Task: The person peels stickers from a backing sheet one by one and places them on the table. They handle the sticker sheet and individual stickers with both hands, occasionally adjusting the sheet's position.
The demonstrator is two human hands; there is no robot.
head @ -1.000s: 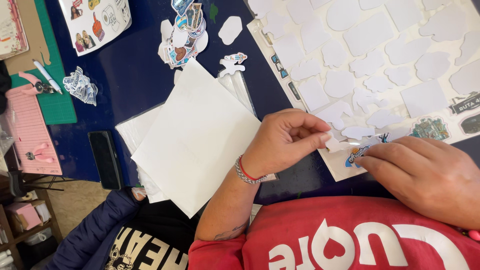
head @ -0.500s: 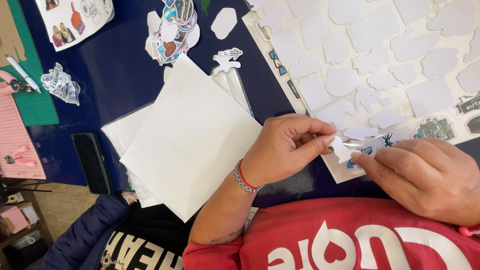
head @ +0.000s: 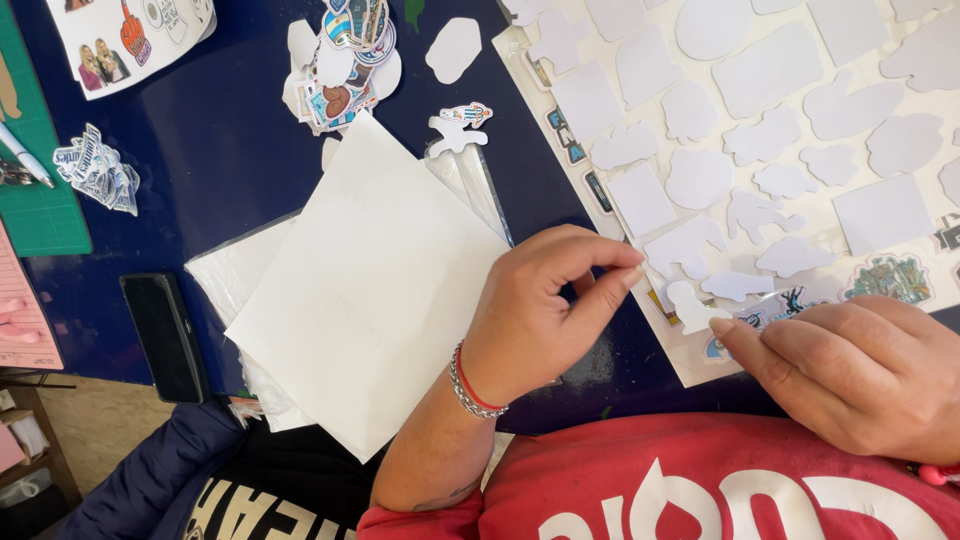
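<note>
Two hands work at the near edge of a large sticker sheet (head: pixel 770 150) that lies on the dark blue table (head: pixel 220 170). The left hand (head: pixel 545 310) hovers just over the sheet's lower left edge, its thumb and forefinger pinched together with the other fingers curled in; whether anything thin is caught between the tips cannot be told. The right hand (head: pixel 860 375) lies flat on the sheet's lower edge, fingers together and stretched, the fingertips pressing beside a small coloured sticker (head: pixel 745 318) that sits among white cut-out backings. Most shapes on the sheet are blank white; a few printed ones remain along its edges.

Just left of the left hand lies a stack of white paper sheets (head: pixel 370 290), turned cornerwise. Beyond it sits a heap of loose stickers (head: pixel 345 65), and a single small sticker (head: pixel 458 122) lies near the stack's top corner. A black phone (head: pixel 165 335) rests at the table's near left edge, with another cluster of stickers (head: pixel 98 170) beside a green cutting mat (head: pixel 35 210).
</note>
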